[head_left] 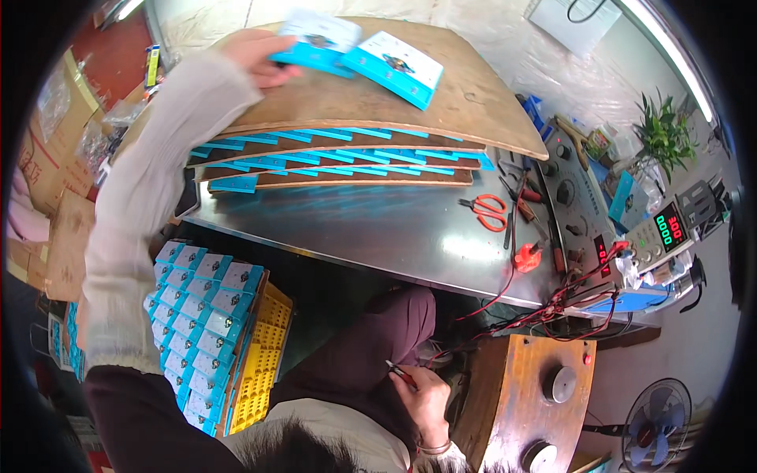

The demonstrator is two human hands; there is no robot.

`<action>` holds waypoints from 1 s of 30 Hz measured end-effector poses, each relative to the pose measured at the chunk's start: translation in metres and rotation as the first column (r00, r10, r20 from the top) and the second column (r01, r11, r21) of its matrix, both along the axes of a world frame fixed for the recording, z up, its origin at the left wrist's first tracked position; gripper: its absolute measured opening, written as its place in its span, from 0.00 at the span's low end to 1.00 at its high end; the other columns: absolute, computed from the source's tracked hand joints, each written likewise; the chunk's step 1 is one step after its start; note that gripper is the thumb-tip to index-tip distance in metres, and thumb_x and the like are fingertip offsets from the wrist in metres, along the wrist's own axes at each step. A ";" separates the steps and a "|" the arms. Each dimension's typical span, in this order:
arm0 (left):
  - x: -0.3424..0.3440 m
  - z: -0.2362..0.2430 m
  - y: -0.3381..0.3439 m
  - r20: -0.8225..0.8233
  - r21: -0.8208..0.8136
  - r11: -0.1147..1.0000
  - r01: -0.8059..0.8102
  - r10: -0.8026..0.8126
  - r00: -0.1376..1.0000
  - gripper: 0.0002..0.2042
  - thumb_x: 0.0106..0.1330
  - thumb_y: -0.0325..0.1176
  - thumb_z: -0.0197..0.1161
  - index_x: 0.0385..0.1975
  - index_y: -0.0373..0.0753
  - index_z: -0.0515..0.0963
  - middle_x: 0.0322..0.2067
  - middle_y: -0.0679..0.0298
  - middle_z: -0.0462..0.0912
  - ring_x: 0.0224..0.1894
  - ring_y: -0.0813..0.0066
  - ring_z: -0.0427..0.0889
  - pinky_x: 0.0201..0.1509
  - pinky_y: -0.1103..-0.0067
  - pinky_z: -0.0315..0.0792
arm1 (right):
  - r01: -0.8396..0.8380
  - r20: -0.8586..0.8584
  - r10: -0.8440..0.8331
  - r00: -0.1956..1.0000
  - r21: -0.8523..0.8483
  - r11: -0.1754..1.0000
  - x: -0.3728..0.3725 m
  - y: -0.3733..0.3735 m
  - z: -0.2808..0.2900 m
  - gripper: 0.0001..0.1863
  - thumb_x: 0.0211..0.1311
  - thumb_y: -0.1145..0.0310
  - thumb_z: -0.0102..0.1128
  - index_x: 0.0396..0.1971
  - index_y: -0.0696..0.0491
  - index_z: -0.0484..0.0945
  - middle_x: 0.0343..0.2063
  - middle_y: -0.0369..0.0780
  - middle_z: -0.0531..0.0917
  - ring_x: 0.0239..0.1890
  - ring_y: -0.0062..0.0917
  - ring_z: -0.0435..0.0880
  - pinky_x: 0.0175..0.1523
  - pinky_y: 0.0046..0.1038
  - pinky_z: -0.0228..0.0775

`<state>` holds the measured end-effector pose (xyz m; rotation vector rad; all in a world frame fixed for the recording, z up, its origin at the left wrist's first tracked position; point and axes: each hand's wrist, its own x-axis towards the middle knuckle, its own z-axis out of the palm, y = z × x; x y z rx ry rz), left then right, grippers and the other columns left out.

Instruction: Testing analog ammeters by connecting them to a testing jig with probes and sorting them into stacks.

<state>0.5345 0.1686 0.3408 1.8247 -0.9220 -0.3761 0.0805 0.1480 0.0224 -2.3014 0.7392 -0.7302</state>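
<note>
Reaching up to the top wooden board (481, 94), my left hand (256, 59), slightly blurred, grips a cyan-and-white box-shaped unit (315, 31) with a small metal fitting on its face. A second such unit (394, 71) lies tilted just right of it on the board. Below, further boards layered with rows of cyan units (252, 165) are stacked on the steel bench (355, 229). My right hand (422, 398), low over my lap, is closed on a slim red-and-black pointed tool (402, 374).
Orange scissors (489, 213), cables and hand tools lie bench-right beside powered meters (662, 232) and a plant (662, 142). A tray of many units (197, 331) sits on a yellow crate (260, 363) lower left. A wooden box (512, 402) and fan (654, 426) are lower right.
</note>
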 end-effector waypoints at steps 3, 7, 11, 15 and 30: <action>-0.037 -0.033 0.078 0.314 -0.502 0.859 -0.099 0.287 0.905 0.11 0.68 0.35 0.58 0.42 0.33 0.74 0.33 0.62 0.83 0.30 0.80 0.79 0.33 0.87 0.70 | 0.113 -0.022 -0.111 0.994 0.084 0.990 -0.016 -0.014 -0.006 0.11 0.46 0.68 0.72 0.30 0.55 0.82 0.22 0.43 0.82 0.24 0.35 0.82 0.31 0.32 0.74; -0.108 -0.121 0.152 0.279 -0.795 0.525 -0.303 0.761 0.586 0.08 0.59 0.22 0.64 0.25 0.38 0.71 0.21 0.68 0.74 0.23 0.79 0.73 0.30 0.83 0.69 | 0.251 -0.089 -0.238 0.967 0.198 0.948 -0.027 -0.022 -0.031 0.10 0.50 0.70 0.71 0.30 0.59 0.82 0.22 0.41 0.83 0.23 0.22 0.81 0.33 0.25 0.74; -0.171 -0.198 0.141 -0.214 -0.508 0.814 -0.282 0.198 0.957 0.10 0.62 0.27 0.64 0.41 0.37 0.73 0.30 0.65 0.81 0.28 0.78 0.81 0.31 0.83 0.73 | 0.228 -0.132 -0.220 0.966 0.042 0.973 -0.004 -0.023 0.029 0.09 0.53 0.73 0.70 0.31 0.62 0.82 0.30 0.45 0.85 0.29 0.29 0.83 0.37 0.28 0.78; -0.191 -0.237 0.139 -0.628 -0.487 0.842 -0.230 -0.155 0.763 0.28 0.65 0.31 0.62 0.65 0.40 0.62 0.39 0.65 0.83 0.29 0.80 0.82 0.29 0.86 0.71 | 0.148 -0.062 -0.144 0.988 0.076 0.986 0.026 -0.052 -0.022 0.12 0.52 0.72 0.71 0.34 0.60 0.80 0.26 0.43 0.83 0.28 0.25 0.82 0.35 0.25 0.75; -0.228 -0.263 0.049 -0.666 -0.414 0.910 -0.034 -0.277 0.692 0.24 0.69 0.29 0.57 0.61 0.26 0.63 0.42 0.63 0.81 0.40 0.84 0.78 0.46 0.87 0.69 | -0.052 0.191 0.029 0.981 0.117 0.992 0.096 -0.002 0.064 0.11 0.44 0.80 0.70 0.29 0.58 0.78 0.20 0.40 0.76 0.19 0.29 0.77 0.25 0.26 0.69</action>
